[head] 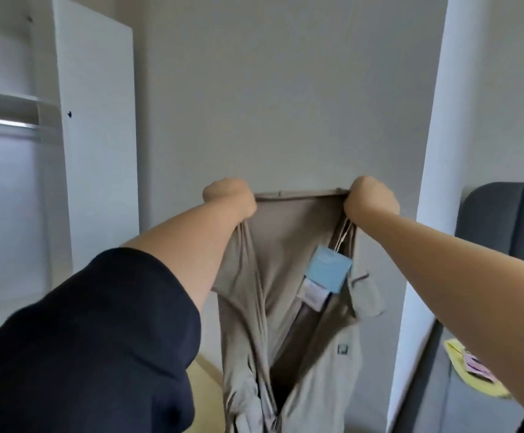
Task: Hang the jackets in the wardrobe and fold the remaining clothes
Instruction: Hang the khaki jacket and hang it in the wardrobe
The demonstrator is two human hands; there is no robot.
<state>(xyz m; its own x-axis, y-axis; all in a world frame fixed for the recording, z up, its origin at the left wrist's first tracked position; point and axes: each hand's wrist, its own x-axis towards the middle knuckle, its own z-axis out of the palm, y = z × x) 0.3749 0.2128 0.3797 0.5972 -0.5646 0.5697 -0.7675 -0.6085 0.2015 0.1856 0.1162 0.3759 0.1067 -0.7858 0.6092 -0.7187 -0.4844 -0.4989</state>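
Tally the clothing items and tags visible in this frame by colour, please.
Beige jacket, held up by both hands (left, right): 1
Light blue tag hanging inside the jacket: 1
White label under the tag: 1
Yellow garment at the right edge: 1
Total: 4

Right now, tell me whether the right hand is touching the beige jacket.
Touching. The head view shows the right hand gripping the top edge of the beige jacket, fabric bunched in its closed fist, while the left hand grips the other end.
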